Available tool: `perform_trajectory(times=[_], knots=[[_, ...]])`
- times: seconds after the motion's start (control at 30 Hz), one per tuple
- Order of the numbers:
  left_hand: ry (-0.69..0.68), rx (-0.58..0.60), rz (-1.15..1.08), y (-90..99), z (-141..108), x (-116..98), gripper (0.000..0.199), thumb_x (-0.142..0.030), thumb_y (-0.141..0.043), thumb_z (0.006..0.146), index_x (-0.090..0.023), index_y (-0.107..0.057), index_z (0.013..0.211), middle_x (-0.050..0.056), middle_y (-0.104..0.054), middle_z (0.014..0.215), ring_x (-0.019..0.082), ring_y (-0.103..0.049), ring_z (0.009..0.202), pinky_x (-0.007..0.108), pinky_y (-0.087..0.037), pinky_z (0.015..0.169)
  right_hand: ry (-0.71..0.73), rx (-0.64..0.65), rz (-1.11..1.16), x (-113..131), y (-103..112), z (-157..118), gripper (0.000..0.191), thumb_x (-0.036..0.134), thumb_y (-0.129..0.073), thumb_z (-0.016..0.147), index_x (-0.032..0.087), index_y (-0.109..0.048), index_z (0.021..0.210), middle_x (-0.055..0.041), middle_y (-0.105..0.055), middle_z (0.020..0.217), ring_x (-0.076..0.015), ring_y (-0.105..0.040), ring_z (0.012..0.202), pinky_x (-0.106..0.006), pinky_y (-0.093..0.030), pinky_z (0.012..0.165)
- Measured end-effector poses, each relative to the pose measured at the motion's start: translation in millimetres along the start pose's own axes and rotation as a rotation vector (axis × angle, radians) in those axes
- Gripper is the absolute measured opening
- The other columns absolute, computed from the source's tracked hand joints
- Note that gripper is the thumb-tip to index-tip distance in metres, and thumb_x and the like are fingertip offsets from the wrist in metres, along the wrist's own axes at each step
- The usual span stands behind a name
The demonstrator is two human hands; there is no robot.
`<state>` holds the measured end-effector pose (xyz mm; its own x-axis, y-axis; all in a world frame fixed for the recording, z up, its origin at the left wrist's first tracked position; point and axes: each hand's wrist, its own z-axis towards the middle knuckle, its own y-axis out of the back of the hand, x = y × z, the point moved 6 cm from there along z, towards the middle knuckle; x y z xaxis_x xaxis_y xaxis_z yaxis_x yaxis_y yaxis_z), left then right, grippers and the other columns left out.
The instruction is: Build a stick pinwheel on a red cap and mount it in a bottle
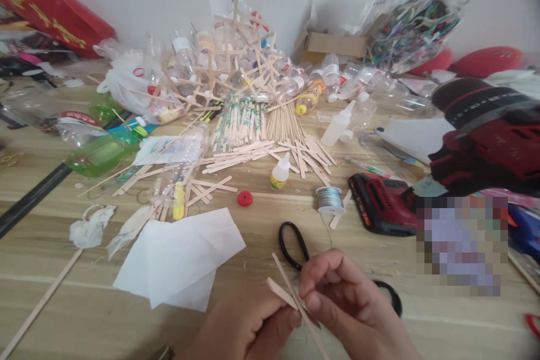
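Observation:
Two wooden craft sticks (282,292) cross each other near the bottom centre. My left hand (264,320) is closed on them, its thumb and fingers around the crossing. My right hand (337,292) is pinched at the right side of the sticks; a thin thread seems to run from a spool (331,200) toward it, but what its fingertips hold is too small to tell. Black-handled scissors (294,244) lie beneath my right hand, their blades mostly hidden. A small glue bottle (280,173) stands upright farther back, with a red round cap (244,198) to its left.
White paper sheets (181,259) lie left of my hands. A red and black power tool (388,202) rests at the right. Behind are loose sticks (240,154), plastic bottles and a green bottle (103,153). A long stick (46,298) lies at the lower left.

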<state>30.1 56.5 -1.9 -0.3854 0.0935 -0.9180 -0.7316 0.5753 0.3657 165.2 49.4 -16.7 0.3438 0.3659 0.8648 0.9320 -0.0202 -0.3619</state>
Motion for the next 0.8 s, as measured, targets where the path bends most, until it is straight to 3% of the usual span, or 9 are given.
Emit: perform_trajectory(times=[0.07,0.4,0.6,0.8], knots=[[-0.017,0.007,-0.004,-0.8,1.1,-2.6,0.031,-0.037,-0.042,0.096,-0.021,-0.062,0.079,-0.001,-0.062,0.071,0.012,-0.054,0.065,0.019,-0.039,0.059,0.043,-0.032,-0.028,2.3,0.7,-1.5,0.023,0.036,-0.083,0.071,0.022,-0.064,0.075,0.0036,-0.064,0.071,-0.0075,-0.057,0.065,-0.016,-0.045,0.063],[-0.026,-0.040,-0.073,0.8,2.7,-8.5,0.033,-0.034,-0.039,0.098,-0.020,-0.064,0.082,0.000,-0.065,0.076,0.013,-0.057,0.071,0.019,-0.040,0.065,0.067,0.067,-0.059,2.6,3.1,-0.1,0.021,0.041,-0.077,0.077,0.024,-0.066,0.082,-0.0002,-0.069,0.078,-0.0120,-0.063,0.073,-0.022,-0.050,0.069],[-0.030,-0.063,-0.035,1.4,2.9,-4.7,0.034,-0.038,-0.040,0.096,-0.019,-0.061,0.077,0.000,-0.062,0.072,0.013,-0.055,0.068,0.020,-0.038,0.060,0.059,0.009,-0.072,1.6,0.3,0.9,0.021,0.041,-0.080,0.073,0.024,-0.068,0.079,0.0006,-0.068,0.076,-0.0115,-0.060,0.072,-0.022,-0.049,0.071],[-0.067,-0.058,-0.063,2.4,3.5,-9.1,0.032,-0.035,-0.038,0.097,-0.020,-0.062,0.082,0.001,-0.066,0.078,0.013,-0.057,0.071,0.019,-0.041,0.064,0.157,-0.099,-0.176,8.3,4.7,-0.7,0.028,0.045,-0.079,0.073,0.030,-0.070,0.095,-0.0005,-0.068,0.087,-0.0140,-0.059,0.079,-0.024,-0.049,0.075]])
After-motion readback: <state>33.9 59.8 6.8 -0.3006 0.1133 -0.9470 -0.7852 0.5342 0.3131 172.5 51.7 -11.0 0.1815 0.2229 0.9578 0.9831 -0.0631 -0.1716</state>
